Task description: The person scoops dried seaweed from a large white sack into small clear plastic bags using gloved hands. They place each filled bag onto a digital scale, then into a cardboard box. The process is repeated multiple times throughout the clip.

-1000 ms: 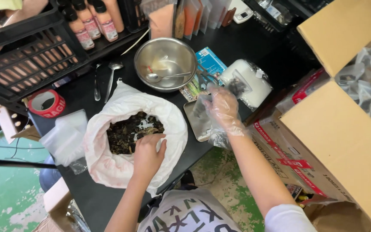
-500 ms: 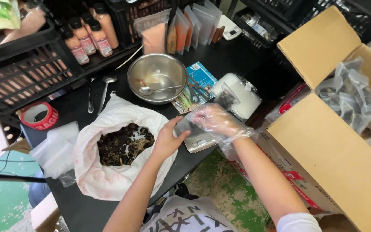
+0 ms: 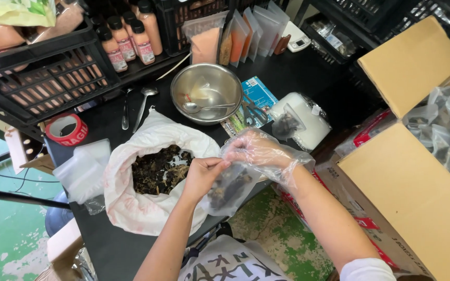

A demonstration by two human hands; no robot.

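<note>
Both hands now meet at the small clear pouch [image 3: 230,190], off the white sack [image 3: 147,208]. Left hand [image 3: 201,174] pinches its mouth; gloved right hand [image 3: 253,151] grips its top. Pouch sits at 4 o'clock from the sack, over the table [image 3: 105,244] edge.

The right hand [image 3: 259,151] wears a loose, clear plastic glove reaching past the wrist. The left hand [image 3: 201,177] is bare. A white sleeve [image 3: 368,269] covers the right upper arm.

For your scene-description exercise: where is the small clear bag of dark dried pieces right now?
In the head view, the small clear bag is held between both hands at the table's front edge, just right of the white sack.
</note>
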